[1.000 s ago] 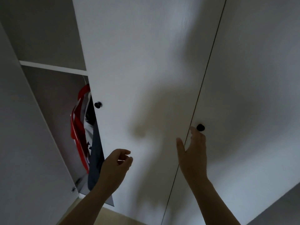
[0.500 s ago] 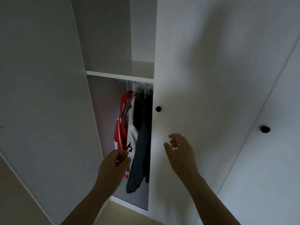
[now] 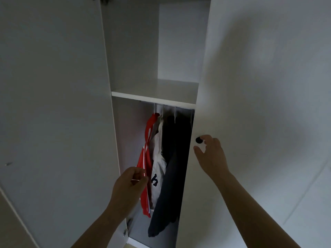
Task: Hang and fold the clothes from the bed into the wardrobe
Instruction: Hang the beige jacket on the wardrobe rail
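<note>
The wardrobe stands with its left door (image 3: 53, 122) swung open. Under the shelf (image 3: 154, 98), three garments hang side by side: a red one with white stripes (image 3: 146, 154), a white one with a dark letter (image 3: 158, 169) and a dark one (image 3: 173, 176). My left hand (image 3: 128, 187) hovers in front of the red garment with its fingers curled and nothing visible in them. My right hand (image 3: 211, 158) reaches the black knob (image 3: 198, 140) of the closed middle door (image 3: 259, 86). Its thumb lies below the knob, its fingers are beside and above it, and a gap shows at the thumb.
The compartment above the shelf holds nothing that I can see. A hinge (image 3: 126, 231) sits low on the left side of the opening. A further door panel (image 3: 318, 203) lies at the far right.
The view has swung left, so the open compartment now sits in the middle. My right hand has moved from the right door's knob up to the middle door's knob. My left hand keeps its curled pose.
</note>
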